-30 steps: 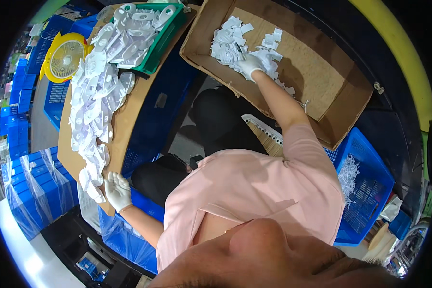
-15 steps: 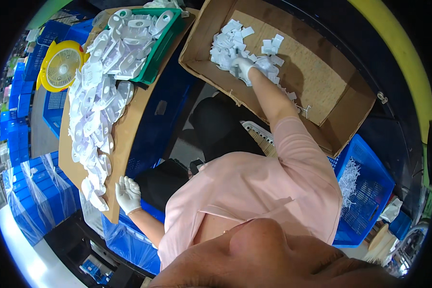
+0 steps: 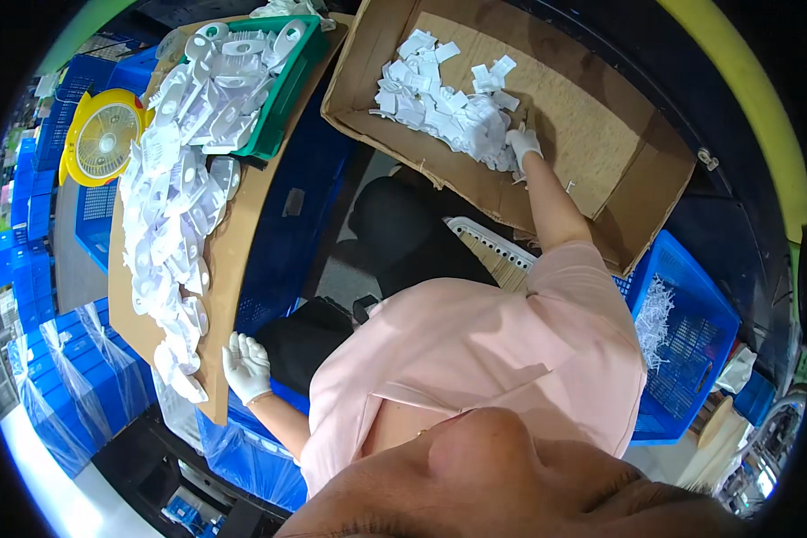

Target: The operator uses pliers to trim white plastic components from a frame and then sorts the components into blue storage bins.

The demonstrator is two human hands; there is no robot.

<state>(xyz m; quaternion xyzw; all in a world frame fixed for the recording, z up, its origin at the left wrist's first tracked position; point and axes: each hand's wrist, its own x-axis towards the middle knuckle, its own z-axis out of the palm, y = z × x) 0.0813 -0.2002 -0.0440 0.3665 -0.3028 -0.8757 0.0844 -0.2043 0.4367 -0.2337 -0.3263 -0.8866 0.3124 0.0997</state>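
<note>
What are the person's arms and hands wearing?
The left hand and right hand both wear plain white gloves that end around the wrists. The forearms are bare. Higher up, the right arm has a short, pale pink sleeve.

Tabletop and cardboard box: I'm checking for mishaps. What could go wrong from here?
Some loose white parts lie close to the edge of the tabletop, near the left hand; a bump might knock some off. The green tray is heaped, so it could spill. The right hand, in the cardboard box, might scatter the small white pieces beside it.
</note>
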